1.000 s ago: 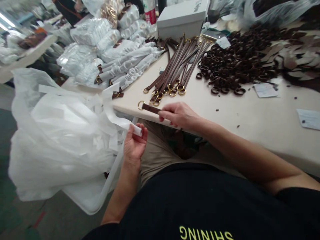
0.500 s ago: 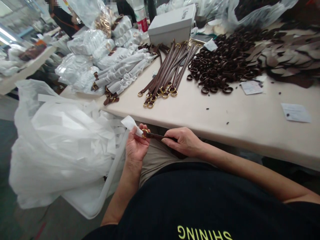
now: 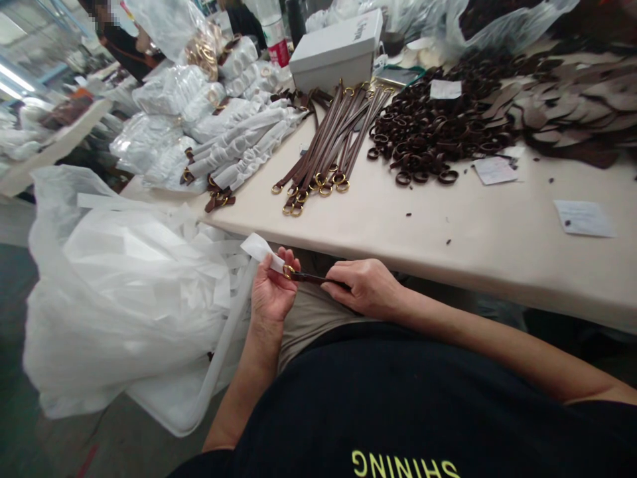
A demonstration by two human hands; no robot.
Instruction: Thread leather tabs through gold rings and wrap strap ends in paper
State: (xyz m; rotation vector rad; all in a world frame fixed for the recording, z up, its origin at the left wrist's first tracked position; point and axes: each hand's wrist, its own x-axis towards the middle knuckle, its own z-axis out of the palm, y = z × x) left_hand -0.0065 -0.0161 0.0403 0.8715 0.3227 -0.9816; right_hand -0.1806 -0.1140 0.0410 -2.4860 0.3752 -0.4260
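Just off the table's front edge, my left hand [image 3: 273, 292] pinches a white strip [image 3: 257, 247] of thin wrapping material. The strip's lower end meets a gold metal ring [image 3: 288, 271] beside my fingertips. From that ring a brown leather strap [image 3: 313, 277] runs to the right. My right hand [image 3: 365, 285] is closed around the strap, palm down, hiding its far part. On the table lies a bundle of similar brown straps [image 3: 328, 143] with gold rings at their ends.
A large clear bag of white strips [image 3: 124, 279] rests in a white tray [image 3: 186, 411] at my left. White-wrapped straps [image 3: 243, 149] lie at the table's left. Dark leather loops [image 3: 428, 136] are heaped to the right, with a grey box [image 3: 336, 53] behind.
The view has shifted slightly. My hands keep hold of the strip and strap, and the strap between them tilts a little more down to the right.
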